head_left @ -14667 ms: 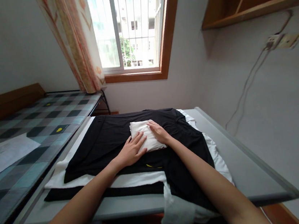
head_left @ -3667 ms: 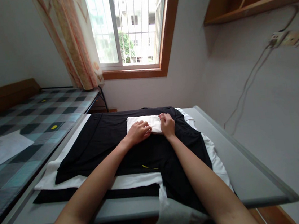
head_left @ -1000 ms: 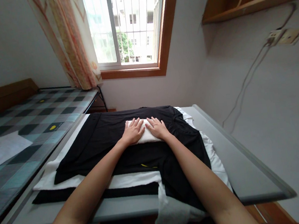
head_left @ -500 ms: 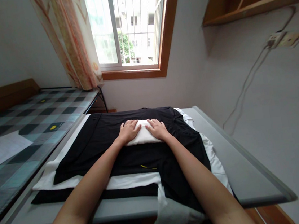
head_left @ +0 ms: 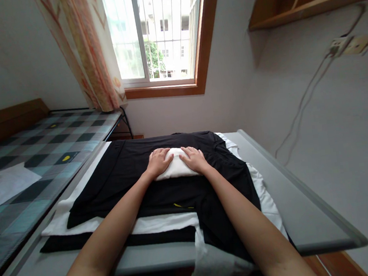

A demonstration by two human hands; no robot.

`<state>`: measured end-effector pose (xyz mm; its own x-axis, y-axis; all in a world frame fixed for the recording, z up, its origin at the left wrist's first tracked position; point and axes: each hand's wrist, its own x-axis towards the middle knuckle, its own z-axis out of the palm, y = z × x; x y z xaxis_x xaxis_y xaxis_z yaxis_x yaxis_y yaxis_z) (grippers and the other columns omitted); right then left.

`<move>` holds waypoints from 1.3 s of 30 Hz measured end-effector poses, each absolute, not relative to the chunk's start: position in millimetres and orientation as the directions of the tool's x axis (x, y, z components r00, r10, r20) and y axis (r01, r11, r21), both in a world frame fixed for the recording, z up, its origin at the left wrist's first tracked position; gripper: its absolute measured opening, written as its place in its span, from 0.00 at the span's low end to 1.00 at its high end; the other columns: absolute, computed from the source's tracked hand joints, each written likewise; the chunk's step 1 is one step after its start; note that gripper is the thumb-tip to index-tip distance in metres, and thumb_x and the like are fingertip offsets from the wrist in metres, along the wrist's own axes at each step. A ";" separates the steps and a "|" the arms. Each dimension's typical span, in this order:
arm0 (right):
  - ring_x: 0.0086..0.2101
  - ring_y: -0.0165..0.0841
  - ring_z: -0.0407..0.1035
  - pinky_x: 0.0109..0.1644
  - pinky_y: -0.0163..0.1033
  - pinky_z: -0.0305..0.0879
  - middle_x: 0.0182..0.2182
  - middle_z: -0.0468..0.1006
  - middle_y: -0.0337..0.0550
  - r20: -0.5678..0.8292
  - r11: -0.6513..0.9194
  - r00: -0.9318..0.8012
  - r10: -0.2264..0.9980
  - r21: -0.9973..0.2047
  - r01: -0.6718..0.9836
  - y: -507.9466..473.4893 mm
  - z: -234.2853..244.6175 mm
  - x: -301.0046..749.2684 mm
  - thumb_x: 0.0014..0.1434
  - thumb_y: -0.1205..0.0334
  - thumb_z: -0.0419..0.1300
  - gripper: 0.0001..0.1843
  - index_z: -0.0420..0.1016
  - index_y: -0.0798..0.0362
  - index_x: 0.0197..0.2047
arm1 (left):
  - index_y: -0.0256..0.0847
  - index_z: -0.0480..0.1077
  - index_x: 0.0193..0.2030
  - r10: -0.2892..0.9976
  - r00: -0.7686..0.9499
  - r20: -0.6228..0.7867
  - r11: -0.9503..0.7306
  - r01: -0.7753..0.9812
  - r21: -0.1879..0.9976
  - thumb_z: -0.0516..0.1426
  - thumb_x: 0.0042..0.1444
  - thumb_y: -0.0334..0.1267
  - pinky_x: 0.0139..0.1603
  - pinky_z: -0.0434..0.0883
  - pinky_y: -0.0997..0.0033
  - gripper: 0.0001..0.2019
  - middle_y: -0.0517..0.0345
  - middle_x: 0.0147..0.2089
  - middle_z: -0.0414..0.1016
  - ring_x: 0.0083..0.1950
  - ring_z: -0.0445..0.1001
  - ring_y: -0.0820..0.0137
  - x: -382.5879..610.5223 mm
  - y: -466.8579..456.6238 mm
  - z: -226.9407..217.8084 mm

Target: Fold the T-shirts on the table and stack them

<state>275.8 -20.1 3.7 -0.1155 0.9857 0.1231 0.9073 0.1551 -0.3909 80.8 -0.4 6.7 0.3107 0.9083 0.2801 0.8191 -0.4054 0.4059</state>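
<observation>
A small white folded cloth (head_left: 177, 167) lies on the chest of a black T-shirt (head_left: 177, 190), which is spread sideways on a grey table. My left hand (head_left: 159, 162) grips the cloth's left end, fingers over its far side and thumb pointing inward. At the right end my right hand (head_left: 193, 159) does the same from its side. Between the two hands the cloth's middle shows as a rounded bundle. Beneath the black T-shirt lie a white shirt (head_left: 164, 223) and another black garment (head_left: 162, 237); the white sleeve (head_left: 216, 264) hangs over the near edge.
The grey table (head_left: 306, 203) reaches past the shirts on the right. On the left stands a bed with a checked mattress (head_left: 79, 135) and a paper sheet (head_left: 5, 187). Behind are a curtain (head_left: 91, 51) and a barred window (head_left: 164, 33). Cords (head_left: 301, 105) hang from a wall socket (head_left: 340, 47).
</observation>
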 end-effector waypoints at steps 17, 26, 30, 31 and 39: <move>0.65 0.42 0.51 0.68 0.58 0.42 0.66 0.61 0.47 0.121 0.155 -0.115 0.986 -0.410 0.899 -20.2 3.4 276.6 0.67 0.44 0.44 0.30 0.59 0.45 0.68 | 0.44 0.68 0.60 0.907 0.333 0.256 -0.408 0.844 0.349 0.47 0.65 0.51 0.64 0.59 0.56 0.23 0.51 0.58 0.72 0.62 0.65 0.59 81.2 -4.0 13.3; 0.65 0.41 0.52 0.68 0.57 0.42 0.66 0.61 0.48 0.120 0.152 -0.112 0.986 -0.408 0.900 -20.7 5.3 275.8 0.67 0.44 0.44 0.30 0.60 0.45 0.68 | 0.45 0.67 0.61 0.907 0.341 0.248 -0.408 0.857 0.316 0.46 0.66 0.51 0.63 0.59 0.55 0.23 0.50 0.58 0.71 0.61 0.64 0.58 81.6 -3.7 11.6; 0.65 0.41 0.52 0.68 0.57 0.42 0.66 0.61 0.48 0.124 0.154 -0.112 0.986 -0.406 0.901 -20.8 5.1 275.6 0.67 0.44 0.44 0.30 0.60 0.45 0.68 | 0.46 0.67 0.61 0.909 0.335 0.249 -0.405 0.852 0.331 0.46 0.65 0.51 0.64 0.59 0.56 0.23 0.51 0.58 0.71 0.61 0.64 0.59 81.4 -2.7 10.1; 0.65 0.41 0.52 0.68 0.57 0.42 0.66 0.61 0.48 0.126 0.155 -0.113 0.986 -0.408 0.900 -20.9 5.1 275.6 0.67 0.44 0.44 0.30 0.60 0.45 0.68 | 0.45 0.67 0.61 0.909 0.332 0.252 -0.404 0.851 0.336 0.46 0.65 0.51 0.63 0.59 0.56 0.23 0.51 0.58 0.71 0.61 0.64 0.59 81.4 -2.4 9.7; 0.64 0.41 0.53 0.68 0.57 0.43 0.65 0.63 0.47 0.132 0.160 -0.116 0.984 -0.401 0.902 -20.4 4.5 276.0 0.67 0.44 0.45 0.30 0.60 0.45 0.68 | 0.46 0.68 0.61 0.910 0.323 0.259 -0.400 0.846 0.352 0.47 0.65 0.52 0.63 0.60 0.57 0.23 0.50 0.56 0.71 0.60 0.65 0.59 80.9 -0.6 8.2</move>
<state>276.0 -20.4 4.5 -0.1158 0.9845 0.1319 0.9020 0.1599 -0.4012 80.9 -0.6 8.2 0.3225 0.9104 0.2592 0.8464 -0.4000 0.3516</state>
